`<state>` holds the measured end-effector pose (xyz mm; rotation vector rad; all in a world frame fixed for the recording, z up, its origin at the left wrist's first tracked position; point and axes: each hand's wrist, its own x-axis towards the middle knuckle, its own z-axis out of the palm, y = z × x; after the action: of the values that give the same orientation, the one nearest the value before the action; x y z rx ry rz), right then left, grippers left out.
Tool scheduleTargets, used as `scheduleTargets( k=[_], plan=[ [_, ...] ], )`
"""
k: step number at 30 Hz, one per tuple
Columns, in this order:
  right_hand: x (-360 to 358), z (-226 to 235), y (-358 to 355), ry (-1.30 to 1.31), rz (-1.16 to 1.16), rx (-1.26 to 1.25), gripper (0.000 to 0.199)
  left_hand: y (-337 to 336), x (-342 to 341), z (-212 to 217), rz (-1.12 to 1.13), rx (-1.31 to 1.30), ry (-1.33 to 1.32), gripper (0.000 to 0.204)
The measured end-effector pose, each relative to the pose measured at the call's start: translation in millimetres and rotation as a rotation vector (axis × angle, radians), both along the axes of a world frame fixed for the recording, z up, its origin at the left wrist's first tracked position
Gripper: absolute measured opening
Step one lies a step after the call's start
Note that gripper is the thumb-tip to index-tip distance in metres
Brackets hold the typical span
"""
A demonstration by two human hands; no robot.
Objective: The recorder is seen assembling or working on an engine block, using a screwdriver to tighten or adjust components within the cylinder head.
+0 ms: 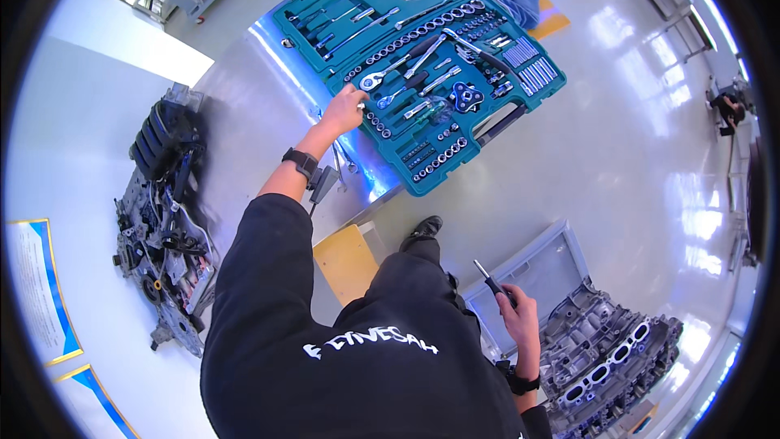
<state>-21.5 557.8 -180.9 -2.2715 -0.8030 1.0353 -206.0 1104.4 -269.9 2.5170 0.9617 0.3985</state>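
two hands apart, left hand [344, 109] fingers curled at teal tool case [422, 65] on steel table [252, 106], right hand [520, 317] gripping screwdriver [491, 280], glossy floor [617, 130]

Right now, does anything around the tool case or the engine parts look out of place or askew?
Mostly tidy. The teal tool case lies open with sockets in their rows. A few loose wrenches lie outside it on the metal table, near the left hand. The right hand holds a screwdriver above the engine block.

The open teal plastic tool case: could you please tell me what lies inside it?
The teal tool case holds sockets, a ratchet and wrenches; the left hand covers its near-left edge.
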Motion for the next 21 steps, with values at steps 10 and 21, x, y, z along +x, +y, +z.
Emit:
scheduleTargets(
  k=[10, 21],
  plan=[
    [-6, 1, 2, 0.096, -0.055, -0.018, 0.033, 1, 4, -15, -0.081, 0.013, 0.072, 0.013],
    [-11, 13, 25, 0.047, -0.013, -0.011, 0.033, -17, -7, 11, -0.332, 0.166, 0.045, 0.02]
  ],
)
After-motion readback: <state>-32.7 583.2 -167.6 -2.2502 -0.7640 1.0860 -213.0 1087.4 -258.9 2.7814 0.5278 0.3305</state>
